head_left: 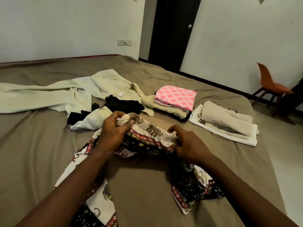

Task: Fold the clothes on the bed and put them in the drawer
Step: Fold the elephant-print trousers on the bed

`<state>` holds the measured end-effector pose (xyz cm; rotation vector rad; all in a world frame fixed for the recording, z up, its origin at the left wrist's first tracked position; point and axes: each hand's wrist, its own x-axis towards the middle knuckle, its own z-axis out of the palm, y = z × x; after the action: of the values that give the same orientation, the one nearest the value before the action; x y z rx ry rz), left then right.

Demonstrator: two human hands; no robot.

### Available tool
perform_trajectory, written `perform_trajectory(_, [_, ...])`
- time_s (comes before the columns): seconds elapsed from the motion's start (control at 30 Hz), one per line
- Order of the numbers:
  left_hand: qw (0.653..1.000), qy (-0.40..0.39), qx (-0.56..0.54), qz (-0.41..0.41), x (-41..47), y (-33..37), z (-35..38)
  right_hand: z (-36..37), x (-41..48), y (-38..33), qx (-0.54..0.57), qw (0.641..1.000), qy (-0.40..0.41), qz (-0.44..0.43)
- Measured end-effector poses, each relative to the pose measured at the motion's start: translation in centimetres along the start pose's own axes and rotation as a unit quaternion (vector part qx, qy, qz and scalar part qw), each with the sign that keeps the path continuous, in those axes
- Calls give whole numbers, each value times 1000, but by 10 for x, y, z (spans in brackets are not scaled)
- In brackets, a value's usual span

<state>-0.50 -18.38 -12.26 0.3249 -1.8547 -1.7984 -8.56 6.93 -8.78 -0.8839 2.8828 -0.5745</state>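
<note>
A patterned white, black and red garment (152, 138) is bunched in front of me over the brown bed (147, 185). My left hand (113, 131) grips its upper edge at the left, and my right hand (188, 145) grips the same edge at the right. Its loose ends trail toward me on both sides. Behind it lie a black garment (124, 104) and a spread pale green garment (49, 94), both unfolded. A folded pink patterned piece (175, 96) tops a stack at the right, with a folded beige stack (226, 122) beside it.
An orange chair (270, 84) stands on the floor past the bed's right side. A dark door (173, 33) is in the far wall. No drawer is in view.
</note>
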Motion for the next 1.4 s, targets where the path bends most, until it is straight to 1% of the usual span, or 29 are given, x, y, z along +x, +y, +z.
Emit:
perform_trajectory(0.07, [999, 38, -31, -9, -3, 14, -5, -13, -6, 2, -38, 998, 31, 26])
perform_trajectory(0.1, [999, 38, -25, -6, -5, 23, -7, -20, -6, 4, -61, 997, 43, 34])
perform_trajectory(0.17, [999, 33, 15, 19, -3, 44, -10, -45, -7, 9, -115, 990, 78, 36])
perform_trajectory(0.2, [998, 42, 35, 31, 1, 56, -13, -58, -5, 13, -122, 986, 104, 43])
perform_trajectory(0.23, [995, 62, 64, 55, 8, 77, -16, -78, -5, 16, -100, 984, 141, 48])
perform_trajectory(0.27, [988, 81, 103, 83, 19, 97, -21, -99, -5, 19, -27, 984, 168, 53])
perform_trajectory(0.3, [979, 96, 149, 105, 26, 120, -26, -119, -6, 21, 96, 977, 183, 56])
perform_trajectory(0.37, [958, 84, 237, 140, 33, 174, -32, -163, -22, 9, 324, 928, 174, 56])
perform_trajectory(0.43, [943, 35, 291, 159, 33, 227, -31, -201, -35, -12, 434, 882, 174, 66])
perform_trajectory(0.47, [941, 12, 294, 168, 31, 252, -28, -217, -45, -23, 455, 873, 165, 64])
perform_trajectory(0.53, [948, -42, 260, 177, 19, 298, -21, -248, -68, -44, 487, 866, 107, 42])
perform_trajectory(0.57, [949, -65, 247, 183, 11, 327, -19, -270, -81, -54, 481, 873, 81, 21])
perform_trajectory(0.63, [942, -133, 256, 171, -3, 374, -18, -302, -106, -68, 408, 913, 17, -18])
perform_trajectory(0.67, [931, -178, 272, 166, -12, 404, -19, -327, -118, -72, 369, 928, 4, -44])
perform_trajectory(0.7, [922, -235, 270, 150, -19, 424, -21, -345, -131, -76, 355, 932, -8, -66])
perform_trajectory(0.73, [911, -285, 257, 150, -25, 451, -22, -370, -146, -81, 366, 926, -12, -94])
perform_trajectory(0.77, [907, -325, 220, 152, -31, 470, -22, -390, -156, -81, 401, 909, -3, -115])
perform_trajectory(0.83, [904, -370, 122, 176, -44, 503, -15, -428, -173, -74, 516, 840, 46, -163])
perform_trajectory(0.87, [907, -375, 69, 181, -46, 510, -11, -441, -176, -69, 555, 809, 58, -183])
perform_trajectory(0.9, [908, -372, 33, 189, -49, 517, -3, -452, -178, -65, 570, 796, 70, -192])
perform_trajectory(0.93, [910, -366, 22, 193, -48, 520, 5, -457, -177, -61, 565, 802, 80, -178])
perform_trajectory(1.0, [925, -328, 74, 179, -38, 513, 23, -457, -169, -52, 517, 840, 118, -112])
perform_trajectory(1.07, [944, -246, 158, 150, -23, 492, 41, -445, -151, -40, 441, 874, 200, -26])
perform_trajectory(1.1, [948, -199, 202, 142, -13, 477, 51, -435, -139, -32, 399, 880, 256, 13])
perform_trajectory(1.13, [949, -144, 245, 137, -4, 458, 63, -421, -128, -22, 363, 878, 306, 52])
perform_trajectory(1.2, [945, -36, 292, 144, 10, 414, 84, -386, -106, -3, 332, 865, 359, 112])
perform_trajectory(1.27, [953, 30, 261, 147, 15, 362, 110, -339, -88, 15, 371, 843, 366, 135])
perform_trajectory(1.33, [974, 38, 190, 120, 12, 310, 130, -289, -77, 28, 445, 811, 352, 142])
perform_trajectory(1.4, [989, 17, 120, 87, 1, 255, 146, -230, -75, 38, 526, 779, 315, 135])
